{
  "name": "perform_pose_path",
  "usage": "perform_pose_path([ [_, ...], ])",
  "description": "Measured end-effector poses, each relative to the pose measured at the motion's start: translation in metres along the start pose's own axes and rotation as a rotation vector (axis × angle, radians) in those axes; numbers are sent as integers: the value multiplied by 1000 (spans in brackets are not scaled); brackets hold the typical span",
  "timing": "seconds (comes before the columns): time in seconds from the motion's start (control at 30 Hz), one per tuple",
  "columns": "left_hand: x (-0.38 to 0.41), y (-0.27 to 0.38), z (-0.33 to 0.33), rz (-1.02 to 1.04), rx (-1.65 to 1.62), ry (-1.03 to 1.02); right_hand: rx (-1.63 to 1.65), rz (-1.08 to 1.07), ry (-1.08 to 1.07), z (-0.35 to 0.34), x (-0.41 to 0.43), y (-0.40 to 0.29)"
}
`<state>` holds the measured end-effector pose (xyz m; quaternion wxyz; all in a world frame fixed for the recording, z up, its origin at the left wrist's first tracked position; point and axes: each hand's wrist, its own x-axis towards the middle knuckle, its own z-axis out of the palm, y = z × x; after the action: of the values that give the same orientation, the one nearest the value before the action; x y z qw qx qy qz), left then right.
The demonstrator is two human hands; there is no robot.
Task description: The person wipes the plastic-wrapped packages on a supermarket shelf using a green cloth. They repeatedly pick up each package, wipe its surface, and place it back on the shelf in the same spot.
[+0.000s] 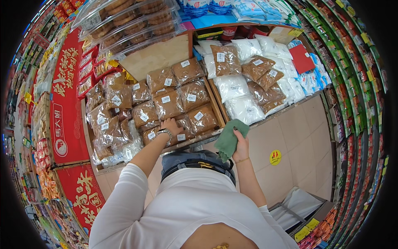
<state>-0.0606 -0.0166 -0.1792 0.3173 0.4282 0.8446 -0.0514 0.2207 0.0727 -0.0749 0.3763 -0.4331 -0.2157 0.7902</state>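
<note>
My left hand [172, 127] rests on the front row of clear plastic bags of brown sugar, fingers spread, beside a labelled bag [182, 136]. Several more brown bags [168, 104] lie stacked in rows in the wooden display bin. My right hand [242, 145] holds a green cloth [231, 138] just in front of the bin's front edge. Behind the cloth, bags of white granules [245, 109] fill the right compartment, with a few brown bags [226, 60] lying on top of them.
A wooden divider [214, 101] splits the bin. Stacked clear trays of round baked goods [136, 28] stand at the back left. Shelves of packets [357, 93] line the right side. A grey container with a white liner [298, 207] stands on the tiled floor [298, 140].
</note>
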Motion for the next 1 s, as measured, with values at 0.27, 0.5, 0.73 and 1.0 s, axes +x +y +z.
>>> perform_pose_path([
  [0.27, -22, -8, -15, 251, -8, 69, 37, 18, -10, 0, 1, 2],
  [0.5, -29, -3, -46, 341, -89, 112, 14, 1, -39, 7, 2, 0],
  [0.73, -61, -6, -80, 194, -1107, 60, -286, -204, -54, 34, 12, 0],
  [1.0, -86, 62, -68, 342, -1152, 643, -799, -454, -272, 88, 32, 47],
])
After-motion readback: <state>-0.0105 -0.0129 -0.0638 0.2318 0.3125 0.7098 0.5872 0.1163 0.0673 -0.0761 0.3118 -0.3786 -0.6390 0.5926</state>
